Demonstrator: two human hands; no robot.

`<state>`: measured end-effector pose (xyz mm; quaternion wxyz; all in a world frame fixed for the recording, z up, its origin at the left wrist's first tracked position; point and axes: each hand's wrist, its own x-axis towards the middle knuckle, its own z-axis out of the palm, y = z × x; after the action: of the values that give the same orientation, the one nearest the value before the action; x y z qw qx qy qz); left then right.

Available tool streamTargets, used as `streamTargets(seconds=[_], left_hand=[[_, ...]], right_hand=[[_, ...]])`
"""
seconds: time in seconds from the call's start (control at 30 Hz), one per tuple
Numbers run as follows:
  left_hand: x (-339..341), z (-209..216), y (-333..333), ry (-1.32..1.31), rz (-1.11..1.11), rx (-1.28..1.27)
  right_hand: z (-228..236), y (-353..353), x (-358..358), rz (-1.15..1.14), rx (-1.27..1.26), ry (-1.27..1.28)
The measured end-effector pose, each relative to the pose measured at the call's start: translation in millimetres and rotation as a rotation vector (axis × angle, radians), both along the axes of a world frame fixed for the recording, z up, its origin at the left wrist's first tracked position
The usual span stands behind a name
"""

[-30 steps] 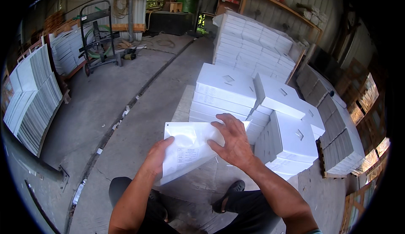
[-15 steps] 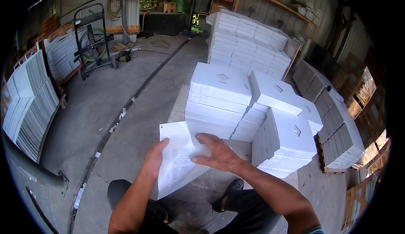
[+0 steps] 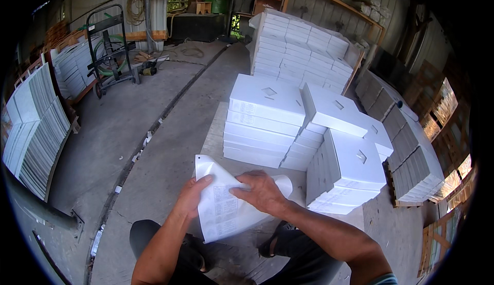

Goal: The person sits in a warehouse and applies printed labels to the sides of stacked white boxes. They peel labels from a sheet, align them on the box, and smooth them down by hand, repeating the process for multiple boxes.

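Observation:
A white sheet [image 3: 225, 215], thin and slightly glossy, with a printed block on its face and a small dark hole at its far left corner, is held up in front of my knees. My left hand [image 3: 193, 193] grips its left side, thumb on top. On the other side my right hand [image 3: 261, 191] closes on the sheet near its upper middle, thumb and fingers pinching it. Beyond that hand, the far right part of the sheet curls over in a rounded fold. Whether it is a single layer or a bag, I cannot tell.
Stacks of white boxes [image 3: 265, 112] stand just ahead, one box lying askew on top. A larger pile [image 3: 303, 48] rises behind them. More stacks [image 3: 414, 156] sit on a pallet at right. At left are leaning white stacks [image 3: 38, 125], a hand truck [image 3: 107, 48] and a metal post [image 3: 38, 202].
Both hands have shifted slightly lower with the sheet. Its right part now bulges out past my right hand in a curl, and the printed face has spread toward me.

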<state>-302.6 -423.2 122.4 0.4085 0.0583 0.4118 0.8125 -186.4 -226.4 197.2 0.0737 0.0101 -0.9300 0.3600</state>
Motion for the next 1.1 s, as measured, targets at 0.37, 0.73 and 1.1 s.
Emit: streamTargets(seconds=[0.37,0.73,1.1], left_hand=[[6.6,7.0,6.2,-0.062,0.1,0.087],[7.3,3.8,8.1,0.017,0.181,0.067],[1.4,13.8,2.5,0.047,0.166,0.008]], right_hand=[[5.8,-9.3,3.9,-0.164,0.061,0.099],[18.6,-9.7,2.1,-0.155,-0.035,-0.181],[20.6,21.0,2.4,-0.045,-0.139,-0.182]])
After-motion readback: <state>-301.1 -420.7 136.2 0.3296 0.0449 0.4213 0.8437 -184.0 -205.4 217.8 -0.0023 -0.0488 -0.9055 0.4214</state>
